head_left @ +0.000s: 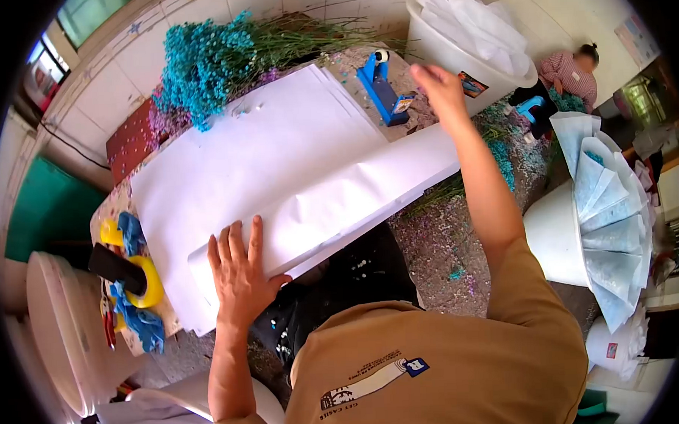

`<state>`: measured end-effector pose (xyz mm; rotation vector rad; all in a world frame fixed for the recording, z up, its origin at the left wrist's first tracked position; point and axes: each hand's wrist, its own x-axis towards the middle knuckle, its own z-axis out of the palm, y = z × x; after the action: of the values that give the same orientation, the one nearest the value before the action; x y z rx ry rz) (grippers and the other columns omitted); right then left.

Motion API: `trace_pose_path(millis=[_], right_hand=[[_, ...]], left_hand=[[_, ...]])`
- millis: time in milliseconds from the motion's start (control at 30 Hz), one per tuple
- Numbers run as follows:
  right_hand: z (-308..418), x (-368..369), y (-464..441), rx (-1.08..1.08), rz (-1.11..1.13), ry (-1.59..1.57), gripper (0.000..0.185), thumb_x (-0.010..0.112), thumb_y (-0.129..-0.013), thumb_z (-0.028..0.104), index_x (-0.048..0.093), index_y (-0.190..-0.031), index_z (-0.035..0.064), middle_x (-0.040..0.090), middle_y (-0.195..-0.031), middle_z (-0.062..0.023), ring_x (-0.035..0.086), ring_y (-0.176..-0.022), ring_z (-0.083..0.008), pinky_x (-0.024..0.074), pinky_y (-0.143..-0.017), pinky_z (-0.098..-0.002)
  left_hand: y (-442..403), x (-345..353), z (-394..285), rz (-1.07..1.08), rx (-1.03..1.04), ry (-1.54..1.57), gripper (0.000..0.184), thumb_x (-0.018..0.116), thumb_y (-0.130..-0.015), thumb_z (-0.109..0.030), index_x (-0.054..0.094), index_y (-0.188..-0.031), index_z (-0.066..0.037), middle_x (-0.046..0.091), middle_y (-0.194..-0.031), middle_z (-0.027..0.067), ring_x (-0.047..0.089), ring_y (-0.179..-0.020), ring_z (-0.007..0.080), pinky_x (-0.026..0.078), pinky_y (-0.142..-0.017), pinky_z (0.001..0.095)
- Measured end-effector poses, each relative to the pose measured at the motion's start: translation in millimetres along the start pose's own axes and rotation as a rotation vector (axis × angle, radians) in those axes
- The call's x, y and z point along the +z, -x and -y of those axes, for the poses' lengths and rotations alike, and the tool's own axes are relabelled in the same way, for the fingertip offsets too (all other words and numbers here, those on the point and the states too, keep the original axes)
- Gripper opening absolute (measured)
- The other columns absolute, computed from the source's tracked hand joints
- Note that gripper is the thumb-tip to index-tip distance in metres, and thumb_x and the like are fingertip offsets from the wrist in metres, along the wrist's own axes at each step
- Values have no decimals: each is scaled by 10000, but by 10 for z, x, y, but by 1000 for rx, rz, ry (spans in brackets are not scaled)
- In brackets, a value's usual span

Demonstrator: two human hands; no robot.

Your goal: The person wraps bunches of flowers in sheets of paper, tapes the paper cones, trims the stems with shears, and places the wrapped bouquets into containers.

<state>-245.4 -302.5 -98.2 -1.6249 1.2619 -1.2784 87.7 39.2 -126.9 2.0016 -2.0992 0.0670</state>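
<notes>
A stack of white paper sheets covers most of the table, and its near edge is rolled or folded over into a long white flap. My left hand lies on the near left part of that flap with its fingers spread. My right hand is raised at the upper right, beside a blue tape dispenser, thumb and fingers pressed together; what they hold, if anything, is too small to name. Blue flowers with green stems lie behind the paper.
A yellow tape roll, a dark phone and red-handled pliers are at the table's left. White bins stand at right, one holding wrapped bouquets. Another person sits at the far right.
</notes>
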Motion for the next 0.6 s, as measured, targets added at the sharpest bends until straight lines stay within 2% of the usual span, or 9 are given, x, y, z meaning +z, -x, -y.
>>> trace_pose_path(millis=[67,133,200,267,400,467,500,567,600], right_hand=[[-488,-165,-588,43,-111,-26,427,785,-907,440,752,-989,22,643,-799,12,542,-679,-99,435,-645,-262],[-963,-232,-974,399,57,197,433,811,-867,483,747,-924,59,612,-770,23,527,-668,-105,403,-624,-262],[-789,-100,-858,426,63,185,400,821,-857,472,746,-887,80,660,-799,2,538,-680,-106,383,-619,-268],[-741,-36,-816,456,253,161,360,825,-865,418,748,-925,71,711,-837,-26,573,-699,-110,417,-644,-281],[-737,-83,-568,265,107,47,318,826,-874,358,747,-972,66,744,-875,-47,611,-739,-112,450,-679,-291],[-452,-172,-80,324,-12,-106,252,821,-878,267,739,-898,30,732,-805,-70,646,-680,-132,448,-568,-280],[-521,-188,26,329,-11,-100,252,821,-878,267,739,-898,30,732,-805,-70,646,-680,-132,448,-568,-280],[-707,-212,216,551,56,-210,236,801,-898,260,715,-869,42,693,-735,-44,583,-575,-108,388,-481,-260],[-757,-217,218,549,56,-211,236,801,-898,260,715,-869,42,693,-735,-44,583,-575,-108,388,-481,-260]], left_hand=[[12,-6,2,23,-15,-2,1212,951,-552,-428,366,-1569,-122,471,-1427,226,444,-1355,408,285,-1170,616],[-1,-12,-9,29,-20,-16,1214,951,-554,-429,362,-1570,-124,466,-1432,226,440,-1359,407,285,-1172,616],[8,3,-14,32,-29,-10,1209,951,-555,-429,366,-1568,-124,464,-1434,224,438,-1361,406,286,-1173,614],[-13,-3,-18,44,-31,-18,1208,952,-555,-429,367,-1568,-125,463,-1435,223,437,-1364,405,289,-1173,611],[-4,6,-14,17,-11,-39,1206,962,-537,-403,376,-1546,-100,470,-1425,202,457,-1348,385,277,-1178,591],[-14,19,-4,22,-18,-29,1199,960,-542,-403,378,-1545,-98,472,-1424,206,462,-1344,387,278,-1178,589],[-12,28,-7,11,-13,-33,1196,960,-544,-400,379,-1545,-96,473,-1424,207,464,-1343,389,281,-1177,589],[-1,23,-1,3,-2,-39,1193,960,-546,-396,380,-1544,-95,475,-1423,209,465,-1342,390,283,-1175,588],[-9,19,1,2,-2,-30,1189,962,-545,-389,386,-1543,-95,479,-1420,207,464,-1345,390,284,-1174,590]])
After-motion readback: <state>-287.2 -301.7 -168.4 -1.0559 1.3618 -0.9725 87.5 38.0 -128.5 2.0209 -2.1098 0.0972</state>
